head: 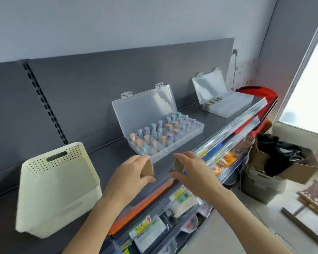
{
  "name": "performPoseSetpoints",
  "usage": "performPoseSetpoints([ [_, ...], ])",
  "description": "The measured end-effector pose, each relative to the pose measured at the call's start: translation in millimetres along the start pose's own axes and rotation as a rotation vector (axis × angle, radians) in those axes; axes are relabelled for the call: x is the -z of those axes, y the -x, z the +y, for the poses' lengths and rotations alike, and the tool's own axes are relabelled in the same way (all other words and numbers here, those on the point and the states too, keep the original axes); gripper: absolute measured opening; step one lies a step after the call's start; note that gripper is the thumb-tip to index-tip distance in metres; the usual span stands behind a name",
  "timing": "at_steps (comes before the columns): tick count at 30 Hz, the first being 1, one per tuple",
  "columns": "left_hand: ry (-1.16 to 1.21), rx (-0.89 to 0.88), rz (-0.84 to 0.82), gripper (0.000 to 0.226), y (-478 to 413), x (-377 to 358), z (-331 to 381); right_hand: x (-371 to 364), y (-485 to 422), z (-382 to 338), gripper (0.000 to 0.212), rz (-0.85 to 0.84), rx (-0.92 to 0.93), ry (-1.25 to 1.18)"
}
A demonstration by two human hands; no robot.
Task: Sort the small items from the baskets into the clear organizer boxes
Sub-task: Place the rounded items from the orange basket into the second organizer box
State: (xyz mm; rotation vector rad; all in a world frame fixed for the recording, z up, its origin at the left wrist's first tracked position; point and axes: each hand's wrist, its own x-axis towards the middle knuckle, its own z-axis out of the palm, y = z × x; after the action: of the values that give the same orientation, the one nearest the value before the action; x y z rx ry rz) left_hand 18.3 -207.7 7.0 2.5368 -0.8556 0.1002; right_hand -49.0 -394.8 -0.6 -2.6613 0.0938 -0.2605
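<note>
1. The left hand (130, 171) is pinching a small tan block (147, 168) between thumb and fingers. The right hand (193, 171) is pinching a second tan piece (177, 165) the same way.
2. Both pieces are hanging in the air over the front edge of the dark shelf (99, 158), just short of the near organizer box (182, 142) at 12 o'clock.
3. The near box is already looking crowded with coloured items. The far organizer box (229, 105), at 2 o'clock, is holding a few tan-looking pieces, so it is likely the better match. Dropping the blocks into the nearer box would be mis-sorting them.
4. Both grips are sitting on small faces, over the shelf lip. A slip here would probably be sending a piece down among the packets below.
5. The left block's long axis is running roughly from 1 to 7 o'clock, upper end toward the box. The right piece is mostly hidden by fingers, so its axis cannot be told.
6. The cream basket (57, 187) is standing at 9 o'clock.
</note>
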Motion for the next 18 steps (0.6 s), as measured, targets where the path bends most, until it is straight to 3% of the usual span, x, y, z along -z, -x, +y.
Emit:
performPoseSetpoints([
  [18, 0.155, -0.296, -0.198, 0.057, -180.4, -145.9, 147.4, 80.4, -8.7, 212.7, 0.056, 0.074, -0.352, 0.044],
])
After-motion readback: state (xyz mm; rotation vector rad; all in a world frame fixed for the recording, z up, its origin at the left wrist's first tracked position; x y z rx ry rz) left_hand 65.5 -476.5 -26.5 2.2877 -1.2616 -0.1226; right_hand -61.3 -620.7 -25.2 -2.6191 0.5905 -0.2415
